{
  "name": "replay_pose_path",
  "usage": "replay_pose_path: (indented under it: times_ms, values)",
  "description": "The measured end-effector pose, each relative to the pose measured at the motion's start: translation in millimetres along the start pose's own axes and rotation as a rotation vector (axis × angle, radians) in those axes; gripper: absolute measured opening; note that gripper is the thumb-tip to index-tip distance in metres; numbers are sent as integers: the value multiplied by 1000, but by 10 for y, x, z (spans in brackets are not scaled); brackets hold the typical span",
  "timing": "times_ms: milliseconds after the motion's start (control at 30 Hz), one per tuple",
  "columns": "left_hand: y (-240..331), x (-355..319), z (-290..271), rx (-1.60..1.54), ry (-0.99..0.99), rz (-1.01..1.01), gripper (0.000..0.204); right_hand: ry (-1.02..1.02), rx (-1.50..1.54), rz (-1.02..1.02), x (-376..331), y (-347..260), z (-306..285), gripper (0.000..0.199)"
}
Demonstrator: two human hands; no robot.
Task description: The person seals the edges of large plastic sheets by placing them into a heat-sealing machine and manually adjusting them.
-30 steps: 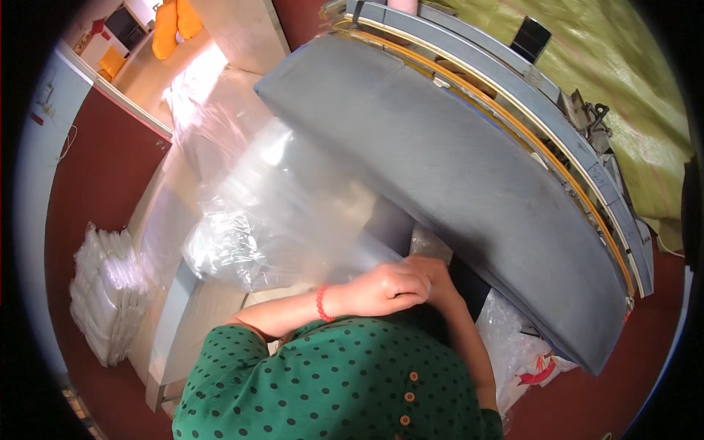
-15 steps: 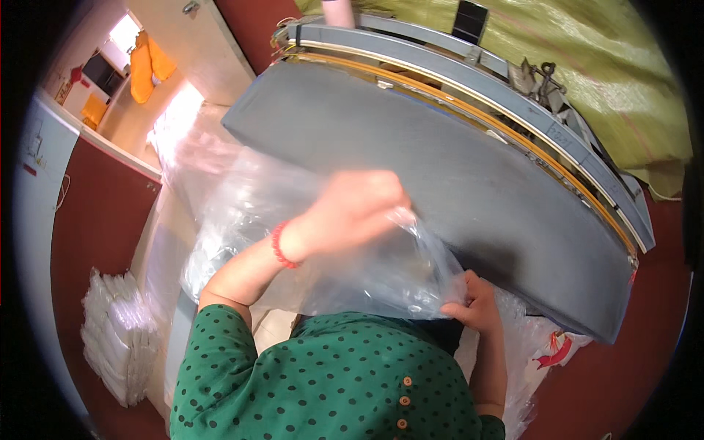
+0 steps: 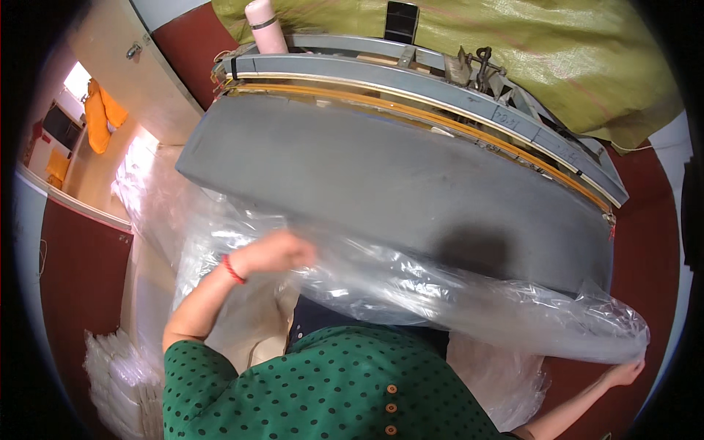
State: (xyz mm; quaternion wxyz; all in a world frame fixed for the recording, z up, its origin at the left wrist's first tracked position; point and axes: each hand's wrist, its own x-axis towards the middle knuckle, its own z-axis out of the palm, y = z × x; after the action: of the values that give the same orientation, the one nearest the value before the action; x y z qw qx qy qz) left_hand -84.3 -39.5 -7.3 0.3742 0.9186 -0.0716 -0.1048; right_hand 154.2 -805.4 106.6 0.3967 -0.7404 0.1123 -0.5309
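Observation:
A long sheet of clear plastic film stretches across my front, along the near edge of a grey padded bench top. At the far right my right hand is closed on the film's gathered end, with my arm reaching out. My left hand, above a red bracelet, is at the film's left part; it is blurred, but its fingers look curled around the film. More loose film hangs down on the left and below the bench.
Behind the bench top runs a grey metal frame with an orange strip. A pink bottle and a black phone are at the back, before yellow-green sheeting. Stacked clear plastic bags lie at lower left, near an open door.
My right hand has swung far out to the right, drawing the film out along the bench's near edge. My left hand has moved left and lower. The view has shifted.

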Motion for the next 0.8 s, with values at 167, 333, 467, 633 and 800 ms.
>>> replay_pose_path:
  times_ms: [167, 333, 467, 633, 800]
  values:
    - [-778, -682, -1102, 371, 233, -375, 10, -528, 62, -110, -309, -537, 692, 10]
    - [-890, -1341, -2971, 831, 1313, -554, 18, -928, 30, -149, -1178, -936, 1690, 9]
    - [-906, -1090, -3651, 496, 1849, -180, 28, -1051, 91, -284, -1657, -1101, 2003, 17]
    - [-1590, 163, -2403, 360, 932, -678, 77, -1134, -30, -167, -1219, -716, 1981, 16]
    - [-2013, 591, -1435, 580, 811, -766, 71, -650, -338, -287, -454, -939, 1923, 8]
